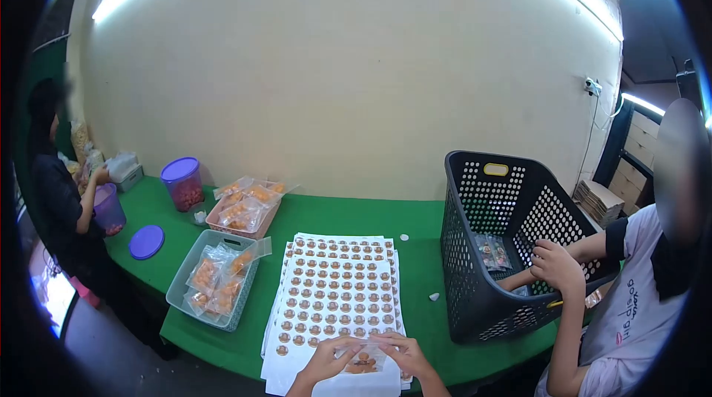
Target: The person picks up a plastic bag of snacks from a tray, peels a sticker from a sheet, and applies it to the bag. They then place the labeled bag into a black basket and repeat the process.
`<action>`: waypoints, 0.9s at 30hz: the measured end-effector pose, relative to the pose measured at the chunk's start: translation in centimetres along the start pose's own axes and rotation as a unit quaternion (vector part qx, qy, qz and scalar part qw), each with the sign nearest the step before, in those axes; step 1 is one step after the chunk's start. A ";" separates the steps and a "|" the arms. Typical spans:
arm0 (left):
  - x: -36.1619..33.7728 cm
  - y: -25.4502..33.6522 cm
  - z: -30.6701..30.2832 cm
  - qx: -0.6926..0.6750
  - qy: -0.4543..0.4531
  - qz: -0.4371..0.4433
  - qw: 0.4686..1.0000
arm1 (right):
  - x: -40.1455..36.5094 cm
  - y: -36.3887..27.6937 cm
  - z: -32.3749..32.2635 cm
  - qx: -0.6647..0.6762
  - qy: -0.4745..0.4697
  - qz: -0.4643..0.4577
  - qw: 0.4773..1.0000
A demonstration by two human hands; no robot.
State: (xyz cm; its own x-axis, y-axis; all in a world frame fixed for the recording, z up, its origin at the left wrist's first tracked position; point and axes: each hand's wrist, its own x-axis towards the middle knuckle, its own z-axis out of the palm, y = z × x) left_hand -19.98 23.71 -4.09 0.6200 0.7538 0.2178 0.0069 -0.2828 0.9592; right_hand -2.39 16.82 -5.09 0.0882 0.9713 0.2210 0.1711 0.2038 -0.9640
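Low in the head view, my left hand (pixel 330 356) and my right hand (pixel 403 353) pinch the top edge of a small clear plastic bag (pixel 362 363) from both sides. Orange-brown snack pieces show inside the bag. Under my hands lies a stack of white sticker sheets (pixel 337 286), printed with rows of round brown labels. Left of the sheets stands a pale green basket (pixel 175 291) holding several snack bags (pixel 215 282). Behind it, a pink basket (pixel 261 232) is heaped with similar bags.
A tall black perforated basket (pixel 475 323) stands at right, with small packets (pixel 493 252) inside and a co-worker's arms (pixel 560 267) reaching in. At left are purple-lidded tub (pixel 182 183), loose purple lid (pixel 146 242), and another person (pixel 63 197) handling bags. Green cloth (pixel 423 286) covers the table.
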 end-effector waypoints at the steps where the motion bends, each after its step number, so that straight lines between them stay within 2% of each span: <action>1: 0.2 0.2 0.4 -0.001 0.005 0.000 1.000 | 0.0 0.2 -0.5 0.002 -0.001 0.026 1.000; 4: 0.2 0.3 1.3 0.039 0.007 0.018 0.999 | -0.2 1.5 -1.4 0.033 -0.006 0.000 0.999; 6: 0.0 0.3 2.0 -0.036 0.063 -0.053 0.996 | -0.3 2.3 -1.5 0.034 -0.009 0.000 0.999; 8: 0.2 -0.1 2.7 -0.049 0.068 -0.056 0.995 | -0.5 2.2 -1.5 0.033 -0.010 -0.001 0.999; 10: 0.3 -0.1 3.4 0.061 0.068 0.027 0.995 | -0.2 0.1 -0.9 0.019 -0.018 -0.023 0.999; 11: 0.4 -0.7 3.7 0.038 0.059 0.024 0.997 | -0.1 -0.3 -0.7 -0.009 0.027 -0.046 0.999; 12: 0.6 -0.9 3.9 0.039 0.062 0.022 0.997 | 0.0 0.0 -0.7 -0.006 0.024 -0.046 0.999; 14: 0.8 -1.1 4.5 -0.017 0.094 -0.013 0.995 | 0.6 1.1 -1.0 -0.035 0.115 -0.027 0.992; 15: 1.1 -0.5 4.7 -0.088 0.123 -0.024 0.988 | 1.1 1.2 -1.5 -0.007 0.145 0.000 0.989; 16: 0.8 -0.5 4.4 -0.087 0.126 -0.026 0.988 | 0.9 1.8 -2.0 -0.006 0.142 0.001 0.990; 18: 1.1 -0.4 3.2 0.092 0.132 -0.017 0.987 | 1.4 2.5 -2.9 0.022 0.130 0.002 0.991; 20: 1.4 0.1 2.9 0.053 0.156 -0.026 0.986 | 1.9 1.7 -3.2 -0.015 0.119 0.014 0.993; 22: 2.0 1.5 2.3 0.023 0.135 -0.006 0.991 | 2.5 1.1 -3.7 0.065 0.083 -0.039 0.994; 23: 2.5 2.0 1.8 0.036 0.136 0.007 0.990 | 2.7 0.1 -4.1 0.118 0.062 -0.037 0.990; 24: 2.7 2.2 1.3 0.050 0.137 0.018 0.989 | 2.8 0.0 -4.3 0.115 0.060 -0.035 0.991; 26: 3.4 1.9 1.0 0.132 0.182 0.119 0.967 | 3.6 -0.2 -4.8 0.045 0.016 -0.090 0.995; 27: 3.7 2.0 1.0 0.132 0.181 0.119 0.967 | 3.8 -1.2 -4.6 0.023 0.006 -0.091 0.996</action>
State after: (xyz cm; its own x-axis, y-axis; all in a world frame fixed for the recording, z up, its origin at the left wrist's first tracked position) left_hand -16.91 25.32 -1.57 0.3130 0.7938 0.5214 0.1273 -0.5791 0.8052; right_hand 2.26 19.68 -2.43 0.0719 0.9164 0.3937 0.1401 0.3815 -0.9137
